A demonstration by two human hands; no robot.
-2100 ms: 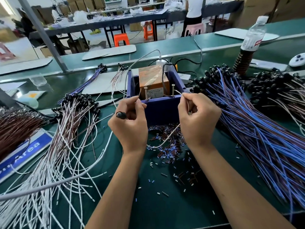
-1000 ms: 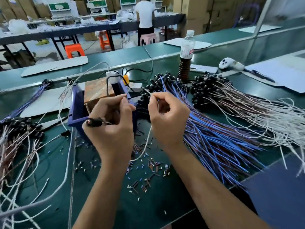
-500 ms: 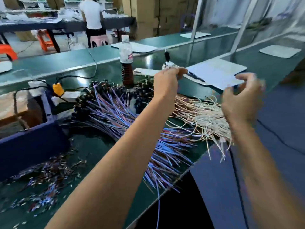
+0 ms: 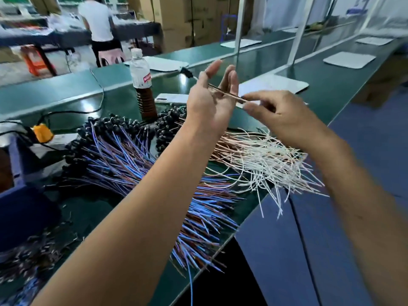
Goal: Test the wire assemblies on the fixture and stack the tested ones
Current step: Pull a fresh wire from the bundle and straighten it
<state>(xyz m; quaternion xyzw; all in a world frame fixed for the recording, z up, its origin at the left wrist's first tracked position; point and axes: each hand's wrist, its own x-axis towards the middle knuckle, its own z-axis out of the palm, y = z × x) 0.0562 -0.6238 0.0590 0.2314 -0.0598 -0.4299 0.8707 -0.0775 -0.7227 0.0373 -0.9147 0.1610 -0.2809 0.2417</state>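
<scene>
A single thin wire assembly with a small black connector at its far end (image 4: 212, 86) is stretched in the air between a worker's two hands, above a green workbench (image 4: 331, 85) strewn with finished leads. The left hand (image 4: 209, 102) is raised palm-inward with its fingers nearly straight and spread; the wire crosses its palm and seems only to rest against it, though blur hides any pinch by the thumb. The right hand (image 4: 280, 113) has its fingers curled, the fingertips pinching the wire's near end.

Directly below lies a fanned heap of white and copper-coloured wires with black connectors (image 4: 265, 160), and beside it, to the left, a larger heap of blue and brown wires with black connectors (image 4: 136, 166). A dark blue test fixture box (image 4: 19, 195) sits at the frame's left edge, well apart from the hands. A clear plastic bottle of dark liquid (image 4: 142, 89) stands behind the heaps.

The assembly looks almost weightless and limp, liable to sag, curl or snag among its neighbours. It is best held near both ends, by the connector body and the insulated lead rather than the bare tip, and laid down parallel to the heap.
</scene>
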